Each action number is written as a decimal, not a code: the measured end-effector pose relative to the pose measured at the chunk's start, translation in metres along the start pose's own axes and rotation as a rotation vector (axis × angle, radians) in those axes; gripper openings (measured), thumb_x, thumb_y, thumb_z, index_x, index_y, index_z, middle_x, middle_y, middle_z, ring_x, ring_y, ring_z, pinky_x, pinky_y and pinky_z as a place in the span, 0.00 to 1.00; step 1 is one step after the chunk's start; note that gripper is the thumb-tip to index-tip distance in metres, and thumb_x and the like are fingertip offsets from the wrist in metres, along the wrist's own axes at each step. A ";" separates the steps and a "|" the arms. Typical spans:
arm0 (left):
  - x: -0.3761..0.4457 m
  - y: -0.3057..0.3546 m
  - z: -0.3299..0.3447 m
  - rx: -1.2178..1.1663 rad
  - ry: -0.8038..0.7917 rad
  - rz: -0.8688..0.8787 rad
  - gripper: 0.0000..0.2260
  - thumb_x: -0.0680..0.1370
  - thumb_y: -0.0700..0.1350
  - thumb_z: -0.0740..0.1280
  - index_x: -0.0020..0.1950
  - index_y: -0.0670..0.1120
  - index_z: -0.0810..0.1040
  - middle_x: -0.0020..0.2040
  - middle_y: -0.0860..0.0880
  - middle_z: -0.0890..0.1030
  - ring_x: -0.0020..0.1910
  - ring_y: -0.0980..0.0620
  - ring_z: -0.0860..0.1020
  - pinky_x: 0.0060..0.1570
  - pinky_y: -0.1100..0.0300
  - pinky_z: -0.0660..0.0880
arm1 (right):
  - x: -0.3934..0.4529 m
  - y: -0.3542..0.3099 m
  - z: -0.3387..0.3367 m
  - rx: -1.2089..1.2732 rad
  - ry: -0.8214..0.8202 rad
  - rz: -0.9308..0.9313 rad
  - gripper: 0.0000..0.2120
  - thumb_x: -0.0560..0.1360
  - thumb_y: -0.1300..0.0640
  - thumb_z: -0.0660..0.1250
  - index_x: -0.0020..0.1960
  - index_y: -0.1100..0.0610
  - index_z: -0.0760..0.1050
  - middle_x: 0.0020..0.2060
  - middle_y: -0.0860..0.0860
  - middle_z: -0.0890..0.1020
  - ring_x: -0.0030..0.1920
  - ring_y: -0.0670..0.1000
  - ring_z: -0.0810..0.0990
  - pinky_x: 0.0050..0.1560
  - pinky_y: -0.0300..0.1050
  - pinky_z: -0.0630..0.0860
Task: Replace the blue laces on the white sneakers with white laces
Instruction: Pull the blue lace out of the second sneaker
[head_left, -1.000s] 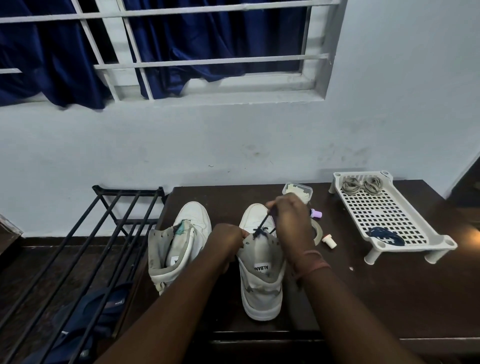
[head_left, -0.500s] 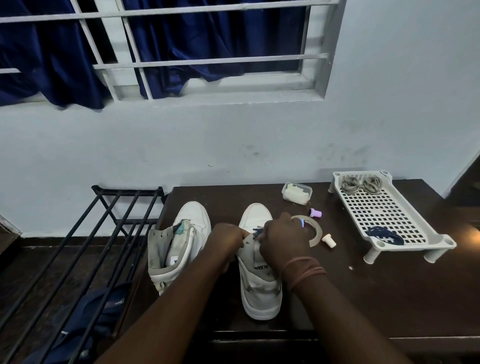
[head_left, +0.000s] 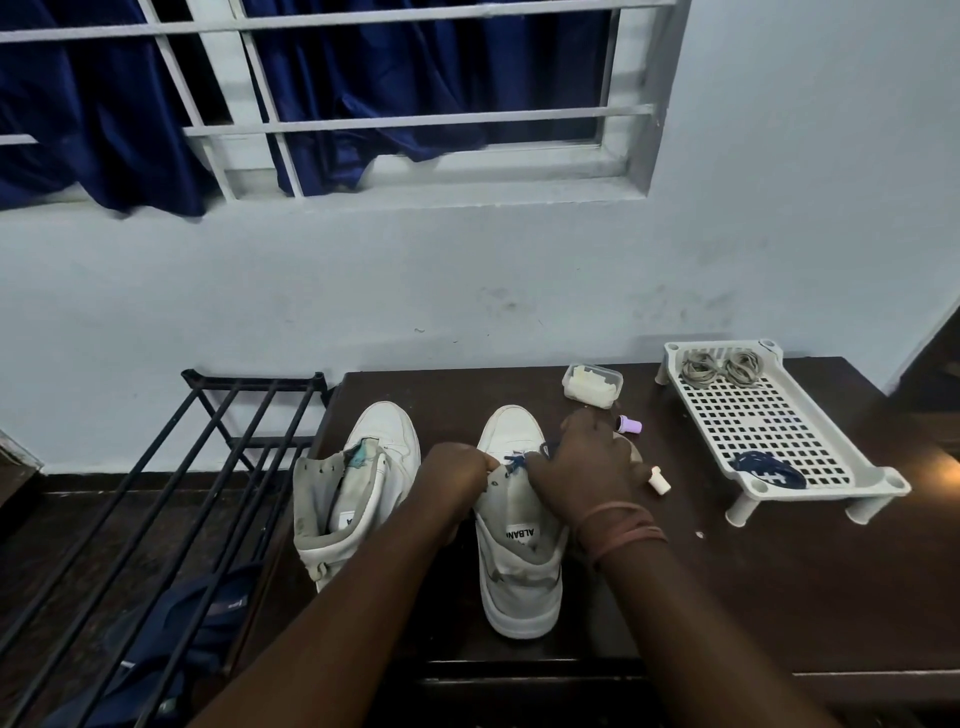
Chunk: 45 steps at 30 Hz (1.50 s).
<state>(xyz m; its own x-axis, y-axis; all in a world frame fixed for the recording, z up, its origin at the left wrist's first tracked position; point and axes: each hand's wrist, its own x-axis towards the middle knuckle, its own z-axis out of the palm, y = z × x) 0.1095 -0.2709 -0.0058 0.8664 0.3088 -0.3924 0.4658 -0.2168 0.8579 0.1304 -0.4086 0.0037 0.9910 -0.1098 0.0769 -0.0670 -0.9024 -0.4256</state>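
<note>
Two white high-top sneakers stand on a dark table (head_left: 779, 587), toes toward the wall. The left sneaker (head_left: 363, 478) has no lace and gapes open. The right sneaker (head_left: 519, 540) still has a blue lace (head_left: 514, 460) crossing its lower eyelets. My left hand (head_left: 457, 475) grips the left flap of this shoe's upper. My right hand (head_left: 584, 467) pinches the blue lace just right of the eyelets. A white perforated tray (head_left: 769, 415) at the right holds two pale lace bundles (head_left: 722, 366) at its far end and a removed blue lace (head_left: 769, 467) at its near end.
A small plastic box (head_left: 592, 384), a purple cap (head_left: 631, 426) and a small white stopper (head_left: 660, 480) lie between the right shoe and the tray. A black metal rack (head_left: 208, 467) stands left of the table, with dark blue cloth (head_left: 171, 639) under it. The wall is close behind.
My right hand dropped from above the shoe to the eyelets, then moved right with the blue lace. The left hand kept its grip on the shoe.
</note>
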 end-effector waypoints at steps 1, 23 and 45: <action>0.001 0.001 0.001 0.038 0.036 0.024 0.15 0.68 0.40 0.65 0.49 0.35 0.84 0.44 0.38 0.83 0.41 0.43 0.79 0.43 0.52 0.74 | -0.001 0.000 0.002 -0.026 -0.040 0.028 0.22 0.70 0.43 0.67 0.58 0.53 0.70 0.58 0.51 0.75 0.62 0.59 0.72 0.58 0.55 0.66; 0.007 -0.016 0.014 0.978 0.225 0.839 0.24 0.67 0.39 0.59 0.59 0.57 0.78 0.54 0.51 0.77 0.49 0.45 0.75 0.43 0.50 0.75 | 0.014 0.021 -0.009 0.060 -0.234 -0.050 0.17 0.73 0.58 0.65 0.27 0.52 0.65 0.32 0.51 0.74 0.41 0.54 0.75 0.45 0.44 0.72; 0.020 -0.021 0.021 0.618 0.342 0.883 0.19 0.66 0.42 0.62 0.55 0.51 0.80 0.54 0.51 0.80 0.54 0.46 0.77 0.54 0.49 0.74 | 0.016 0.016 -0.001 -0.023 -0.151 -0.049 0.08 0.73 0.56 0.65 0.48 0.56 0.82 0.41 0.51 0.81 0.39 0.50 0.72 0.30 0.37 0.59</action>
<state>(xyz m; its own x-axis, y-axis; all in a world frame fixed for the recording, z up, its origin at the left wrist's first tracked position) 0.1208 -0.2801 -0.0384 0.8858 0.0375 0.4625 -0.1936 -0.8760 0.4417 0.1453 -0.4254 -0.0013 0.9992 -0.0028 -0.0400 -0.0187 -0.9148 -0.4035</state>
